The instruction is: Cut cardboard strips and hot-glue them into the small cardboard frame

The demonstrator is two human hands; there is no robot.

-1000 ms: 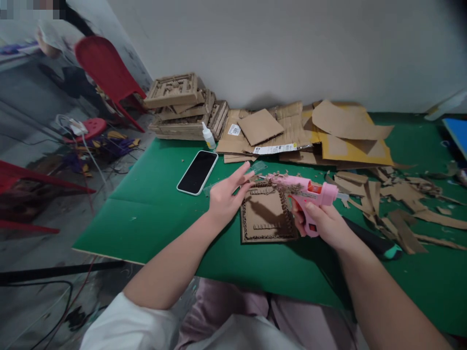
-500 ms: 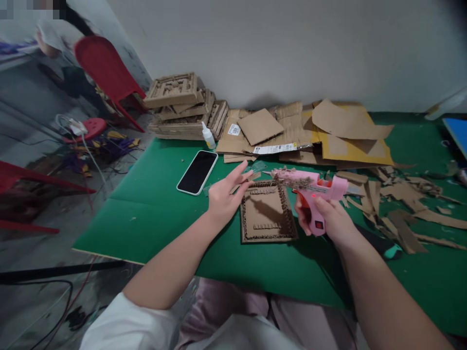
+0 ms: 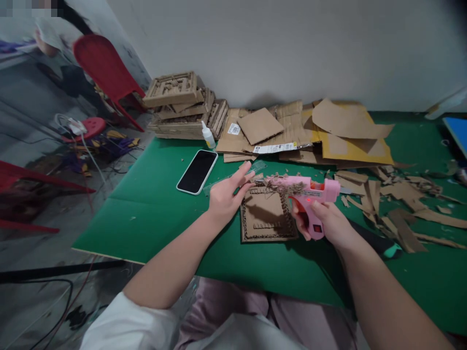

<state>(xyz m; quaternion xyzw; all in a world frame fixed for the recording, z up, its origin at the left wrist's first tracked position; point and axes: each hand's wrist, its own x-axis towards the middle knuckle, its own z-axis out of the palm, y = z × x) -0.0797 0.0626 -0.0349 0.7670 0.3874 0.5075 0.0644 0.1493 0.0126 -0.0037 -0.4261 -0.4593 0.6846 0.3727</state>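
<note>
My right hand (image 3: pixel 321 218) is wrapped round the handle of a pink glue gun (image 3: pixel 310 194), whose front end is crusted with brown scraps and points left. Its nozzle is close to the fingertips of my left hand (image 3: pixel 231 192). Thumb and fingers of that hand are pinched together over the top left corner of a cardboard panel (image 3: pixel 268 214); what they hold is too small to make out. Raised corrugated strips edge the panel, with two short strips inside. Beneath my left hand lies a clear ruler (image 3: pixel 259 167).
A phone (image 3: pixel 197 172) and a white glue bottle (image 3: pixel 208 136) lie left of centre. Stacked cardboard frames (image 3: pixel 182 107) and flat cardboard sheets (image 3: pixel 260 126) line the wall. Cardboard scraps (image 3: pixel 404 194) and a dark-handled tool (image 3: pixel 392 250) are at the right. Behind the red chair (image 3: pixel 105 63) is a person.
The glue gun has moved left and slightly down, bringing its nozzle to my left fingertips. My left fingers have shifted slightly right.
</note>
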